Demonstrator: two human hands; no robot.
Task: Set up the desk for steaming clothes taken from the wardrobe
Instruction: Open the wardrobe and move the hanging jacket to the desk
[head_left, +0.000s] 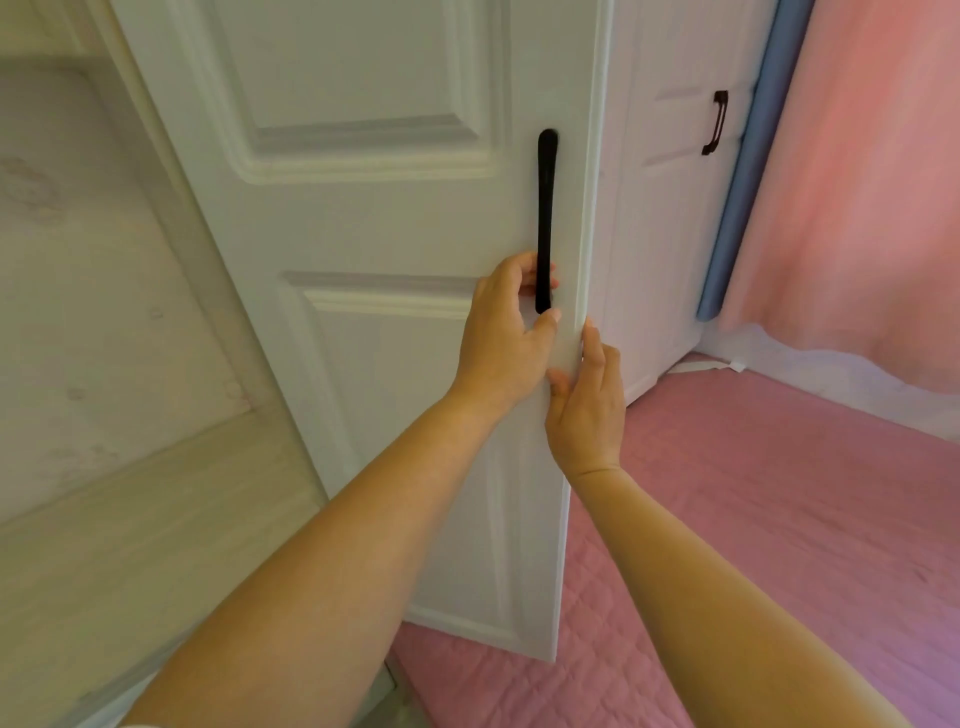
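We look from head height forward and down along both forearms, close to the white wardrobe door (363, 322) just beyond the left hand (501, 338) and right hand (589, 405), with pink quilted bedding (753, 545) below and right of the right hand.

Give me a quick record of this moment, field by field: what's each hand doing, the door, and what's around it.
left hand: fingers curled round the black handle
right hand: grips the free edge of the wardrobe door
door state: swung open
second door: shut, dark handle
surroundings: pink quilted cover, pink curtain
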